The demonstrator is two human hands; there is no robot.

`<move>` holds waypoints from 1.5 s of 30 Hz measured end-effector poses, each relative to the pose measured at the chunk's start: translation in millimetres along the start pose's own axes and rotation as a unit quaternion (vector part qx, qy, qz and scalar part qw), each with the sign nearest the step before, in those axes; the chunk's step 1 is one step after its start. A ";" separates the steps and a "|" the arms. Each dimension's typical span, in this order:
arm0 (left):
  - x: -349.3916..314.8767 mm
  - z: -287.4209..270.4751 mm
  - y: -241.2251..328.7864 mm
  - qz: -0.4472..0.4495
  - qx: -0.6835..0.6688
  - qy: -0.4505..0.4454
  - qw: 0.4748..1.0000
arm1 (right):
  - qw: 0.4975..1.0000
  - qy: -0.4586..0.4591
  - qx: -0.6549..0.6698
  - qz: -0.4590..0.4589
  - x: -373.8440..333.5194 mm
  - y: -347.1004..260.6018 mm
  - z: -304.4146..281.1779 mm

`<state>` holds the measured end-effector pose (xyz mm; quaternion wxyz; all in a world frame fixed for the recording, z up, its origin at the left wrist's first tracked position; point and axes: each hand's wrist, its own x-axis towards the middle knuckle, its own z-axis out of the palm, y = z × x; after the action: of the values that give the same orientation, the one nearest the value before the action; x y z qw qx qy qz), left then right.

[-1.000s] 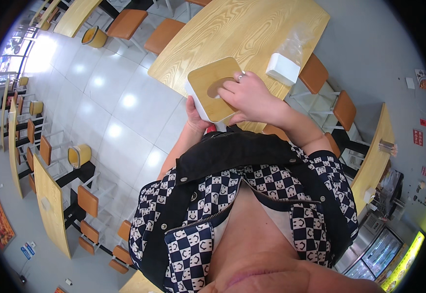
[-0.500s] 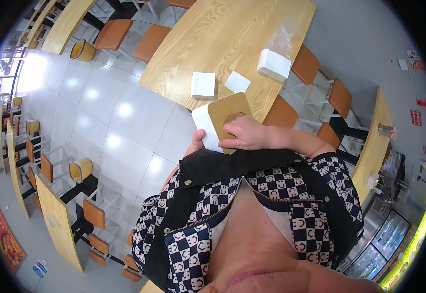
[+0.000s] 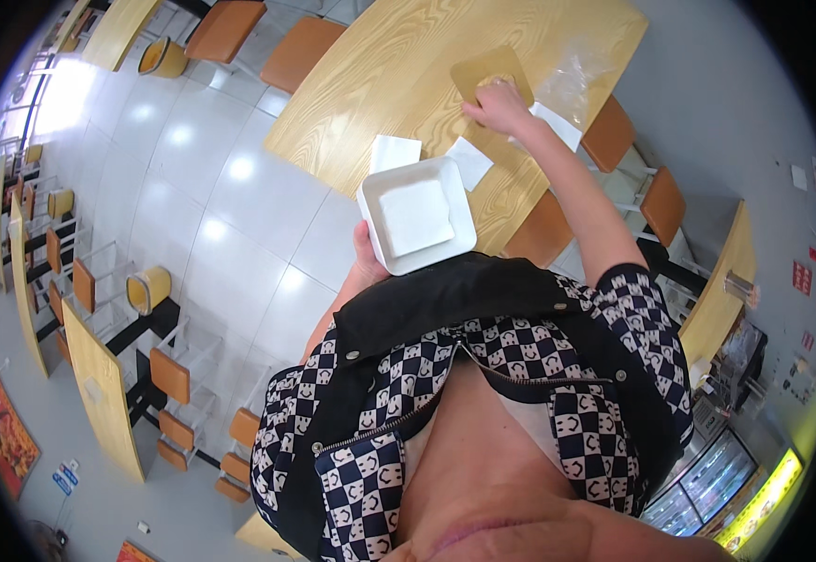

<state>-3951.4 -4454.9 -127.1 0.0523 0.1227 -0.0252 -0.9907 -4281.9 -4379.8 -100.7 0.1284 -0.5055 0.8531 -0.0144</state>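
My left hand (image 3: 368, 251) grips the side of a white, square, open-topped napkin box (image 3: 465, 214), tilted so that its inside shows in front of my chest. Some white paper (image 3: 415, 217) lies at its bottom. Out over the table, my right hand (image 3: 503, 105) is closed on the box's tan wood-coloured lid (image 3: 475, 75), with fingers at the hole in its middle. Whether the lid touches the tabletop I cannot tell. Just beyond the box are a white napkin stack (image 3: 395, 152) and a folded white napkin (image 3: 470, 165). My right forearm partly covers a white napkin pack (image 3: 560, 127).
The light wooden table (image 3: 370, 84) spreads ahead of me. Clear plastic wrap (image 3: 576, 82) sits by the napkin pack at its right edge. Brown stools (image 3: 608, 134) stand along both sides. A yellow bin (image 3: 148, 290) is on the tiled floor to the left.
The lid has come off the box. My right hand has carried it forward over the table, while my left hand keeps the box, now turned with its open inside showing.
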 end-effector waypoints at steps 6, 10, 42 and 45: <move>40.2 -19.7 24.2 0.057 -0.004 0.006 0.998 | 0.987 -0.090 -0.126 0.043 67.4 58.5 81.2; 53.5 -24.8 29.2 0.052 -0.017 0.034 0.998 | 0.994 0.061 0.036 0.086 70.1 39.9 66.8; 76.1 -40.1 38.3 0.012 0.008 0.075 0.997 | 0.897 -0.027 0.389 -0.207 -26.9 -75.5 -43.4; 56.5 -40.2 38.7 0.048 0.006 0.079 0.996 | 0.818 0.007 0.575 0.008 10.0 -36.3 -52.9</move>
<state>-3992.3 -4501.1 -177.2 0.1010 0.1999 -0.0329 -0.9740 -4267.6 -4411.8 -46.0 0.3899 -0.3328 0.6949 -0.5043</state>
